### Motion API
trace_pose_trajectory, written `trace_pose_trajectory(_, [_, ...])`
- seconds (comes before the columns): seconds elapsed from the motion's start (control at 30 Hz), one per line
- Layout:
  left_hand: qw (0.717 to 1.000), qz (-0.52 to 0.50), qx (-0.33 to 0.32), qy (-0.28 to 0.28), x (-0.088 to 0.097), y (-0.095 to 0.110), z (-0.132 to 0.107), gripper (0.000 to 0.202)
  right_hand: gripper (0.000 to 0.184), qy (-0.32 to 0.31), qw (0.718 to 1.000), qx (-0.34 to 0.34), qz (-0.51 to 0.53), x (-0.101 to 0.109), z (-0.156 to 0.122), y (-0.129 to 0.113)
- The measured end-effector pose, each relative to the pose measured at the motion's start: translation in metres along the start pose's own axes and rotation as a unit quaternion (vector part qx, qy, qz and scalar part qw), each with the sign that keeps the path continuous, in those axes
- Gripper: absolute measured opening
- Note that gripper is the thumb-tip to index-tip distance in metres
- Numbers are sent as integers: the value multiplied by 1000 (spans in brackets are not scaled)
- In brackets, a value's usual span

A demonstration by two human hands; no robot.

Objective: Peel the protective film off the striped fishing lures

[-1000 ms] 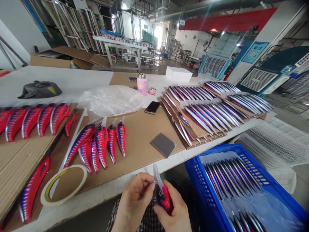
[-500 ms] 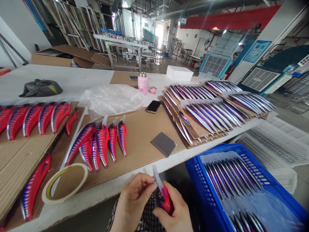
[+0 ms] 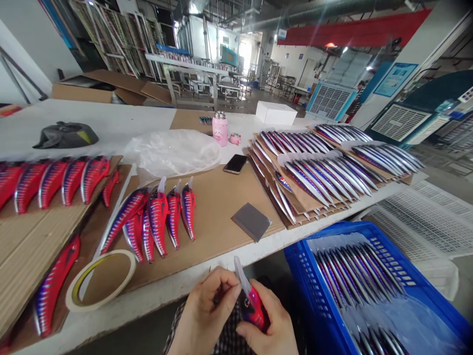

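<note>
Below the table's front edge, my right hand grips a red and purple fishing lure with a clear plastic lip pointing up. My left hand pinches at the base of that lip with thumb and fingers. Both hands hover over my checked lap. Just ahead on brown cardboard lies a row of several matching red lures. A roll of masking tape rests left of my hands near the table edge.
A blue crate of slim silver-purple lures stands at my right. More slim lures cover stacked cardboard on the right of the table. A grey block, phone, pink bottle, plastic bag and further red lures lie about.
My left fingers have shifted slightly along the lure's lip, and the lure tilts a little more to the right. The view has drifted slightly.
</note>
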State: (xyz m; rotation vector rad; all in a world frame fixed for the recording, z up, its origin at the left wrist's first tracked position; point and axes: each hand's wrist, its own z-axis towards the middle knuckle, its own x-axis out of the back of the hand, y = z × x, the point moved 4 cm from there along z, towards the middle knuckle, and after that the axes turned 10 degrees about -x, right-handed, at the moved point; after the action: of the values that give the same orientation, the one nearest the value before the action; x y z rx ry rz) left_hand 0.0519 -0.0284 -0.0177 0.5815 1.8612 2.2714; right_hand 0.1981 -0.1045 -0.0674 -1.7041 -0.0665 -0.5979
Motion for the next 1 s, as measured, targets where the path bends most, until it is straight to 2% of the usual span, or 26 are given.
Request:
trace_pose_trajectory(0.13, [999,-28,36,6,-1,5,-1,16,68,4,999,17,-26,1,0,0])
trace_pose_trajectory(0.27, [997,-46,53,-13,-2,4,0,16,71,10,998,28,-56,2,0,2])
trace_pose_trajectory(0.5, [994,-84,52,-56,-2,-6,-2,19,70,7,989,65,-131,6,0,-1])
trace_pose_trajectory(0.73, [990,-76,66,-97,1,-7,1,16,65,-52,960,129,-244,12,6,-16])
trace_pose_trajectory(1.0, [988,-38,88,-123,2,-11,-1,15,64,-74,965,88,-235,17,8,-2])
